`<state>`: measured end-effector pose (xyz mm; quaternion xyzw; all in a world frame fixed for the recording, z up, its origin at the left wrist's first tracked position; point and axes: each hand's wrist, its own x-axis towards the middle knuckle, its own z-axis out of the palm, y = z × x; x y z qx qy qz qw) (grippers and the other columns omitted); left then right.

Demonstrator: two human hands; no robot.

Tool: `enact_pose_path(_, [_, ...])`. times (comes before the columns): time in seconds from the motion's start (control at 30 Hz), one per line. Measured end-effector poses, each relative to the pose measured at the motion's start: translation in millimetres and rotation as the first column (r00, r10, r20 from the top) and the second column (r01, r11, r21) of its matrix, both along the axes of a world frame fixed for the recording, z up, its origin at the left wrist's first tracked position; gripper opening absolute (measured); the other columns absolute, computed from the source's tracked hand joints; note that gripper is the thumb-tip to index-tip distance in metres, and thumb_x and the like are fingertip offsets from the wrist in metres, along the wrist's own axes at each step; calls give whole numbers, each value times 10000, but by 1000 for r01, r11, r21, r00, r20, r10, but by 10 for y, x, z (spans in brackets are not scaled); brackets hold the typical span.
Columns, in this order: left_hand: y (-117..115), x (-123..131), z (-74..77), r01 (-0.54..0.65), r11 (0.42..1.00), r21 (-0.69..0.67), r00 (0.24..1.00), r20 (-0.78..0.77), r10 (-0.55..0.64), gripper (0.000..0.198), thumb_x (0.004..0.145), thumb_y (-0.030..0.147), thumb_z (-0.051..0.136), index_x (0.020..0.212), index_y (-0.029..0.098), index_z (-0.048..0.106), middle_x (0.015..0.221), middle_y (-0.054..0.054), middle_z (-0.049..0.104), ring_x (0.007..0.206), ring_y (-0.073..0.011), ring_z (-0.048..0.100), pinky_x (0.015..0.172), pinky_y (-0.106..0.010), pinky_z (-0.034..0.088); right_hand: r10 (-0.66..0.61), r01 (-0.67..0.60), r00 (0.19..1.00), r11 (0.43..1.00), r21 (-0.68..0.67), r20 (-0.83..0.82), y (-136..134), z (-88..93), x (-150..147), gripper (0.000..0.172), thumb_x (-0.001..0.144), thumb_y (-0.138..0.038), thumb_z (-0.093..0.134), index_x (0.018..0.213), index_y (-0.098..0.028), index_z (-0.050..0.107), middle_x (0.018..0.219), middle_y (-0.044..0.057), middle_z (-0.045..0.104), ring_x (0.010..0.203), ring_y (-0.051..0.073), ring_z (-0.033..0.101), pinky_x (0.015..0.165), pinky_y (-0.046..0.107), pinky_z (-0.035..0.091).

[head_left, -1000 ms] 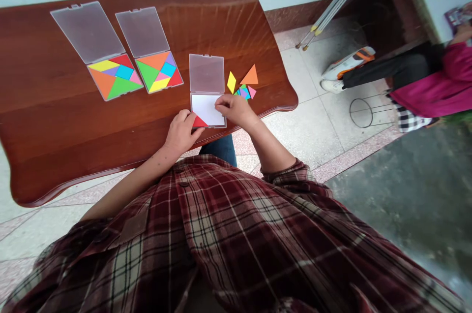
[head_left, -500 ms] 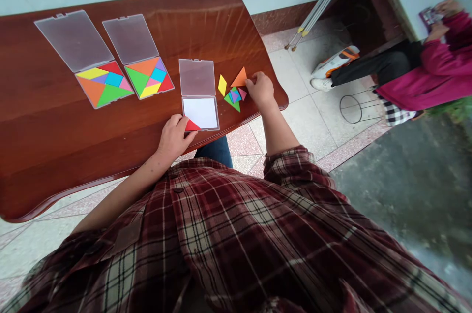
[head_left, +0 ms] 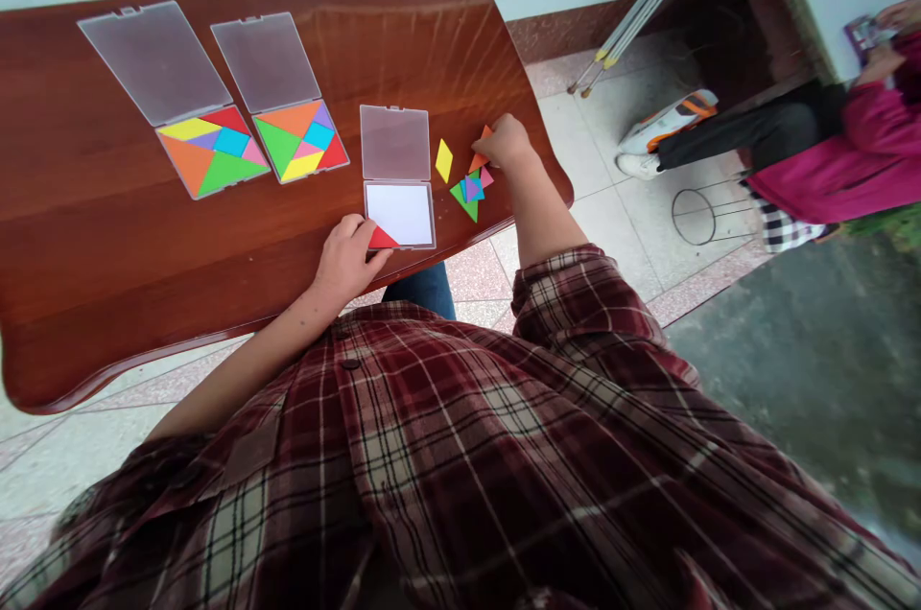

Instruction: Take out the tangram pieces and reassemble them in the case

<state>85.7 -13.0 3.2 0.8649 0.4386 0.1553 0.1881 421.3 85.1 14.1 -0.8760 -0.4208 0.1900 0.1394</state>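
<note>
Resting at the near table [head_left: 107,303] edge, left hand [head_left: 350,257] has loose fingers on the near left corner of the open case [head_left: 400,214], touching the red triangle [head_left: 383,238] seated in that corner; rest of tray is white. Just right: green triangle [head_left: 462,199] and small loose pieces, yellow piece [head_left: 444,160]. Right hand [head_left: 506,143] pinches the orange triangle [head_left: 481,155], mostly hidden. Farther left, two filled cases [head_left: 214,150] [head_left: 300,140], lids open.
</note>
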Motion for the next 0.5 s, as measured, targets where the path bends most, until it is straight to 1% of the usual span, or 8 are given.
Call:
enact_pose_path(0.07, [0,1,-2,1,1000,-6,1000,5,-1,287,853,367,610,1075,184,602,1089,-107,563,1000,-268,562,904,-404,486,-17,18,1000,997,75,-23,-58,40,31,320,810,-150,660,1100,-83,544,1013,134,630,971,262,650,799,432,534])
enact_pose_path(0.13, [-2,4,2,4,1000,-13,1000,9,-4,291,853,365,610,1079,182,602,1095,-110,561,999,-269,565,900,-406,488,9,-7,1000,987,159,-14,-143,126,14,237,871,-185,604,1091,-110,553,998,126,631,941,229,644,797,403,519])
enact_pose_path(0.23, [-6,7,12,1,1000,-20,1000,9,-1,289,854,360,610,1079,178,603,1098,-110,558,994,-269,568,897,-406,488,157,-162,987,951,265,40,-313,328,-166,149,919,-204,532,1030,-119,583,1012,131,642,945,174,609,848,340,473])
enact_pose_path(0.3, [-7,9,13,-2,1000,-22,1000,10,2,284,855,353,608,1075,173,606,1090,-110,557,993,-269,567,899,-404,486,310,-301,951,908,291,17,-446,460,-380,120,898,-160,543,999,-126,597,1009,98,653,905,139,595,841,295,458])
enact_pose_path(0.33, [-7,9,11,-2,1000,-21,1000,13,2,282,856,352,607,1072,170,607,1084,-111,557,993,-270,567,900,-404,486,385,-367,923,886,283,-10,-513,510,-501,127,889,-145,544,1002,-138,601,997,75,656,878,133,592,823,289,461])
enact_pose_path(0.4, [-5,10,2,2,1000,-14,1000,22,-2,282,860,356,604,1070,168,608,1077,-112,556,995,-272,565,904,-407,485,492,-479,870,856,194,-23,-639,565,-739,133,873,-158,563,995,-174,615,937,36,655,857,151,586,804,303,462])
enact_pose_path(0.43, [-5,10,-3,3,1000,-13,1000,25,-2,282,861,358,603,1070,168,608,1077,-111,556,998,-273,564,906,-409,485,529,-522,848,842,132,-21,-692,571,-846,132,857,-155,580,979,-182,625,907,29,652,852,164,587,801,312,458])
enact_pose_path(0.5, [-3,11,-9,3,1000,-14,1000,25,-2,282,862,359,602,1072,171,608,1078,-110,556,1004,-275,564,906,-411,485,578,-578,816,816,2,5,-765,546,-1022,151,834,-143,596,974,-174,643,895,50,652,859,197,593,811,338,448])
